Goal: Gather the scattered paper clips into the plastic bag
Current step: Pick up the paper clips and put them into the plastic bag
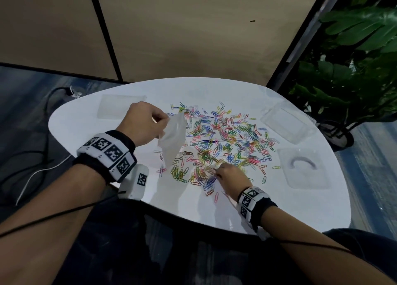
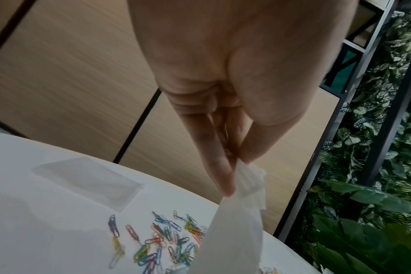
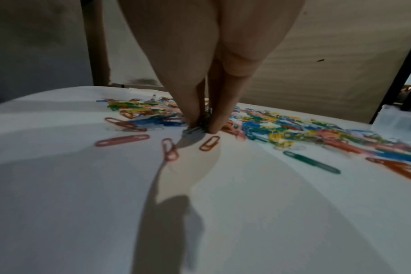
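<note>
Many coloured paper clips (image 1: 225, 138) lie scattered over the middle of the white table (image 1: 120, 194). My left hand (image 1: 159, 118) pinches the top edge of a clear plastic bag (image 1: 173, 138), which hangs above the left side of the pile; the left wrist view shows the thumb and fingers (image 2: 223, 178) closed on the bag (image 2: 237, 231). My right hand (image 1: 217, 170) reaches down into the near edge of the pile. In the right wrist view its fingertips (image 3: 215, 128) press together on the table around a few paper clips (image 3: 200, 122).
Another flat clear bag (image 1: 120, 108) lies at the table's far left. Two clear plastic trays (image 1: 287, 123) (image 1: 305, 168) sit along the right side. A potted plant (image 1: 354, 74) stands off the right edge; cables (image 1: 43, 134) run on the floor at left.
</note>
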Motion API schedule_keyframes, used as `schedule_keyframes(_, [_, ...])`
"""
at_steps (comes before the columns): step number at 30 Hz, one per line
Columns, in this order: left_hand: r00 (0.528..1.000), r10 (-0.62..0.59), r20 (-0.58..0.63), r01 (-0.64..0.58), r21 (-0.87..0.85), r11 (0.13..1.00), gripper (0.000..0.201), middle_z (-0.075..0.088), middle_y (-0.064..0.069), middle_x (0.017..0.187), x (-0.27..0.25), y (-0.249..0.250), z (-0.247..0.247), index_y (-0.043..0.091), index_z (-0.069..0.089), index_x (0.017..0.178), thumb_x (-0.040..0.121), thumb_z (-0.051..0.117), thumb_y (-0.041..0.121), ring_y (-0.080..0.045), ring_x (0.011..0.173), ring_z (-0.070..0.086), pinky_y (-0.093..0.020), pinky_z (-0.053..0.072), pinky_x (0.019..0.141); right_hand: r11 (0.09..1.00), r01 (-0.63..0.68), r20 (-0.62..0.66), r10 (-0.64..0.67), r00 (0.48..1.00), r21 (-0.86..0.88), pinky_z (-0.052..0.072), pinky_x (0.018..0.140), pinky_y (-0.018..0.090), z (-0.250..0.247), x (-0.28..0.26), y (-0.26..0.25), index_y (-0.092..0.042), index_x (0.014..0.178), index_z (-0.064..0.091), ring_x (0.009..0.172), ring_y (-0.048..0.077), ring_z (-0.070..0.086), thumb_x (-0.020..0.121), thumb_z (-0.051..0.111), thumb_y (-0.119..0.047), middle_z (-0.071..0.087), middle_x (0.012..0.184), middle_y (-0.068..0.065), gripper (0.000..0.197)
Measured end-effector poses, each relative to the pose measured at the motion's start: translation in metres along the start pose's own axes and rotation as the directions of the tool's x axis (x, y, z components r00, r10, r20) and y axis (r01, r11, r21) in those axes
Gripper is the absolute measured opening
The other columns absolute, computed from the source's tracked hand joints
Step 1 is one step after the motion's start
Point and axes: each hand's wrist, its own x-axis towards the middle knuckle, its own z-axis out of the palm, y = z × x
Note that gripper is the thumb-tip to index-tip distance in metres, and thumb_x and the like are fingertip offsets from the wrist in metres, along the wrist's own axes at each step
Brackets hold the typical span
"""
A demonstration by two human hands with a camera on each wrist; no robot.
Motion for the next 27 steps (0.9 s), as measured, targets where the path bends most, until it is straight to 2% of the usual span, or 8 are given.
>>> schedule_keyframes(3, [1.000, 0.009, 0.002, -0.009, 0.033, 0.999, 0.014, 0.078, -0.005, 0.078, -0.001, -0.008, -0.005, 0.011, 0.080, 0.091, 0.093, 0.069, 0.019, -0.016, 0.064, 0.075, -0.018, 0.051, 0.065, 0.969, -0.155, -0.005, 0.159, 0.987, 0.192, 0.057, 0.068, 0.034, -0.018, 0.007, 0.008, -0.004, 0.075, 0.073, 0.068, 0.027, 0.065, 0.084, 0.060, 0.000, 0.070, 0.075, 0.011, 0.016])
schedule_keyframes(6, [1.000, 0.011, 0.012, -0.012, 0.063, 0.998, 0.015, 0.078, -0.004, 0.077, -0.001, -0.010, -0.007, 0.012, 0.080, 0.086, 0.093, 0.068, 0.018, -0.014, 0.066, 0.073, -0.021, 0.054, 0.066, 0.821, -0.323, -0.002, 0.367, 0.930, 0.471, 0.059, 0.071, 0.033, -0.046, 0.012, 0.017, -0.004, 0.077, 0.078, 0.071, 0.026, 0.071, 0.083, 0.068, -0.010, 0.075, 0.073, 0.010, 0.012])
schedule_keyframes(9, [0.999, 0.007, 0.032, -0.010, 0.093, 0.996, 0.021, 0.077, -0.010, 0.074, -0.001, -0.007, -0.005, 0.006, 0.080, 0.083, 0.093, 0.064, 0.015, -0.026, 0.074, 0.074, -0.034, 0.060, 0.080, 0.429, -0.332, 0.102, 0.476, 0.873, 0.840, 0.060, 0.078, 0.033, -0.084, 0.017, 0.010, -0.011, 0.080, 0.078, 0.079, 0.025, 0.074, 0.082, 0.076, -0.012, 0.076, 0.078, 0.010, 0.003])
schedule_keyframes(12, [1.000, 0.013, 0.026, -0.015, 0.086, 0.996, 0.024, 0.076, -0.010, 0.073, -0.002, -0.001, 0.000, 0.003, 0.079, 0.079, 0.092, 0.061, 0.013, -0.028, 0.077, 0.074, -0.036, 0.060, 0.082, -0.048, -0.134, 0.142, 0.385, 0.912, 0.990, 0.059, 0.082, 0.030, -0.127, 0.022, -0.017, 0.002, 0.093, 0.073, 0.090, 0.029, 0.072, 0.084, 0.071, -0.002, 0.073, 0.096, 0.020, 0.010])
schedule_keyframes(16, [0.997, 0.044, 0.071, -0.047, 0.046, 0.998, 0.026, 0.074, -0.018, 0.075, 0.000, 0.012, 0.009, 0.000, 0.076, 0.074, 0.091, 0.060, 0.013, -0.034, 0.068, 0.069, -0.042, 0.061, 0.080, -0.315, -0.012, 0.083, 0.211, 0.974, 0.949, 0.056, 0.082, 0.021, -0.161, 0.026, -0.055, 0.005, 0.100, 0.069, 0.093, 0.019, 0.071, 0.089, 0.063, -0.002, 0.071, 0.101, 0.016, 0.015])
schedule_keyframes(22, [0.993, 0.076, 0.086, -0.073, -0.040, 0.997, 0.020, 0.075, -0.009, 0.068, 0.001, 0.034, 0.022, 0.008, 0.081, 0.085, 0.092, 0.062, 0.010, -0.019, 0.061, 0.072, -0.027, 0.060, 0.069, -0.255, -0.009, 0.068, 0.221, 0.973, 0.967, 0.057, 0.083, 0.025, -0.144, 0.036, -0.076, 0.008, 0.102, 0.068, 0.090, 0.022, 0.071, 0.089, 0.062, 0.003, 0.072, 0.099, 0.019, 0.015])
schedule_keyframes(24, [0.994, 0.072, 0.083, -0.066, -0.076, 0.995, 0.018, 0.076, -0.009, 0.069, 0.002, 0.036, 0.026, 0.008, 0.081, 0.086, 0.092, 0.064, 0.007, -0.018, 0.063, 0.074, -0.031, 0.063, 0.073, -0.090, -0.052, 0.074, 0.274, 0.959, 0.995, 0.058, 0.085, 0.031, -0.138, 0.038, -0.074, 0.007, 0.099, 0.070, 0.089, 0.025, 0.071, 0.087, 0.063, 0.004, 0.073, 0.099, 0.021, 0.014])
schedule_keyframes(27, [0.992, 0.075, 0.099, -0.067, -0.085, 0.994, 0.018, 0.077, -0.011, 0.073, 0.003, 0.038, 0.032, 0.005, 0.080, 0.084, 0.091, 0.063, 0.003, -0.020, 0.064, 0.076, -0.038, 0.065, 0.073, 0.394, -0.077, -0.060, 0.324, 0.944, 0.916, 0.059, 0.085, 0.037, -0.129, 0.041, -0.066, -0.006, 0.093, 0.076, 0.083, 0.020, 0.073, 0.081, 0.065, 0.002, 0.076, 0.088, 0.010, 0.018])
